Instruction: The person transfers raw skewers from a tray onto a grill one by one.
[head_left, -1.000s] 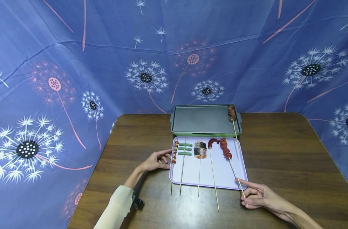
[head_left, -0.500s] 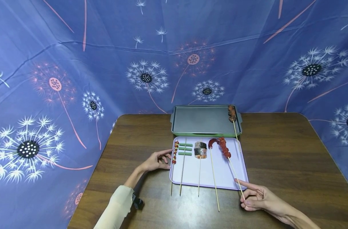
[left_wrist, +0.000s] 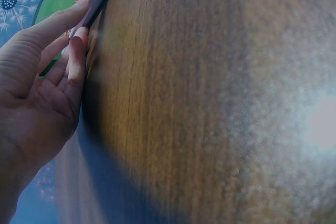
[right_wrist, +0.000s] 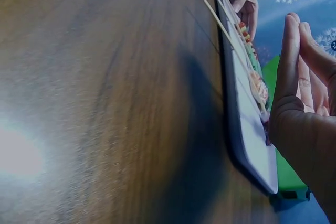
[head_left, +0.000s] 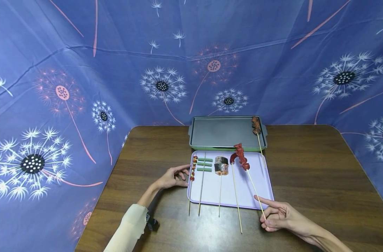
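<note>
Between thumb and fingers, my right hand (head_left: 277, 215) pinches the lower end of a skewer of red meat chunks (head_left: 242, 157), index finger extended along the stick. The meat is at the tray's back right, overlapping a curled dark-red piece on a skewer (head_left: 232, 159). My right hand (right_wrist: 302, 82) hides the stick in the right wrist view. At the left rim of the lavender tray (head_left: 210, 192), my left hand (head_left: 173, 176) holds the edge with thumb and fingertips; the left wrist view shows these fingers (left_wrist: 79, 51) right at the rim.
Other skewers lie on the tray: small red-and-yellow pieces (head_left: 193, 168), green pieces (head_left: 204, 164) and a silver-skinned fish roll (head_left: 221, 165). Behind stands a grill plate (head_left: 224, 131) with a brown meat skewer (head_left: 256, 125) at its right end. A wooden table (head_left: 314, 175) carries everything.
My right hand has moved slightly left, and the red meat skewer has shifted left and towards the grill plate, now overlapping the curled piece. The left hand stays at the tray.
</note>
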Tool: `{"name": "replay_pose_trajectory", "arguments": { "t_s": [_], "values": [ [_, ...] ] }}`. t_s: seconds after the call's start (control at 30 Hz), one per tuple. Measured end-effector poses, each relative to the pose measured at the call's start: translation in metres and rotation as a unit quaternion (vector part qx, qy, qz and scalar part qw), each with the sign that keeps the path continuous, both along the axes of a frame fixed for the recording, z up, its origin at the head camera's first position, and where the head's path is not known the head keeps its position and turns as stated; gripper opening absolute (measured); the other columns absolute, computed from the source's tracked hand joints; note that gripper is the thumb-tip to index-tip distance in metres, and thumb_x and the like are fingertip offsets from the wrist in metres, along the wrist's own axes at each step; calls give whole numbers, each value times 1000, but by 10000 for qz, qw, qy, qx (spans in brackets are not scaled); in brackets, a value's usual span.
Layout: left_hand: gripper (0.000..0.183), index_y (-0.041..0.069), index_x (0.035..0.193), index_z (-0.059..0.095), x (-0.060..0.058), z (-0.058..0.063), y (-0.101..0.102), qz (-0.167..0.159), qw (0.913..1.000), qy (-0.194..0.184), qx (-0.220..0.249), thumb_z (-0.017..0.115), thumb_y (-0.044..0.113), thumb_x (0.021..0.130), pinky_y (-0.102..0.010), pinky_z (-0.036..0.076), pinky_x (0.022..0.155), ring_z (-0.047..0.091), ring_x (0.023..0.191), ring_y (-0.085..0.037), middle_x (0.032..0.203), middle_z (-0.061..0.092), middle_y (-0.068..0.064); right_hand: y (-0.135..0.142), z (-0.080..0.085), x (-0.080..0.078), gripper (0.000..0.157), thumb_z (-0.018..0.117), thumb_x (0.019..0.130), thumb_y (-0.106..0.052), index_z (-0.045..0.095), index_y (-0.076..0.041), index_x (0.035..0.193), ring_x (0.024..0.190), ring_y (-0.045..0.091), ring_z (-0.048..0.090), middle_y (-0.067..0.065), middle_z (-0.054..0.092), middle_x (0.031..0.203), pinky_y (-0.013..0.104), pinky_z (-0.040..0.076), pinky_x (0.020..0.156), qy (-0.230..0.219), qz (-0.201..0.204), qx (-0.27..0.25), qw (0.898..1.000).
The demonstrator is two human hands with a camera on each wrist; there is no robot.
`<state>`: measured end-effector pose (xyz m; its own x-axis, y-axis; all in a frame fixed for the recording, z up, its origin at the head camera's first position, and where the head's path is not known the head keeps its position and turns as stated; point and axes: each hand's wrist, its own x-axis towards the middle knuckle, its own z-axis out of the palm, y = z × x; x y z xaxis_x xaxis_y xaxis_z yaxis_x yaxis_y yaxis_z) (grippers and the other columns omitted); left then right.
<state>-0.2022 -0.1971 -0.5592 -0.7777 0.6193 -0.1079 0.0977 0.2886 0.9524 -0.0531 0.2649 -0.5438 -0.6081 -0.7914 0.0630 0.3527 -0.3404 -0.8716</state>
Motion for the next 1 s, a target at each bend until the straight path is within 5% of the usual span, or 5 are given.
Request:
{"name": "replay_pose_trajectory", "arguments": {
  "t_s": [0.67, 1.0],
  "values": [
    [80, -3, 152, 43, -2, -4, 2, 40, 9999, -70, 65, 81, -6, 81, -15, 47, 70, 59, 92, -12, 125, 60, -32, -14, 25, -40, 72, 45, 99, 16, 36, -21, 160, 107, 13, 72, 2, 72, 114, 35, 58, 94, 459, -768, 409, 9952],
    [80, -4, 151, 44, -2, -3, 1, 83, 9999, -94, 88, 81, -6, 80, -15, 47, 70, 60, 93, -17, 125, 60, -32, -19, 41, -66, 72, 53, 99, 10, 35, -22, 161, 104, 10, 73, -2, 73, 110, 29, 59, 90, 469, -1302, 1092, 9843]
  ]
}}
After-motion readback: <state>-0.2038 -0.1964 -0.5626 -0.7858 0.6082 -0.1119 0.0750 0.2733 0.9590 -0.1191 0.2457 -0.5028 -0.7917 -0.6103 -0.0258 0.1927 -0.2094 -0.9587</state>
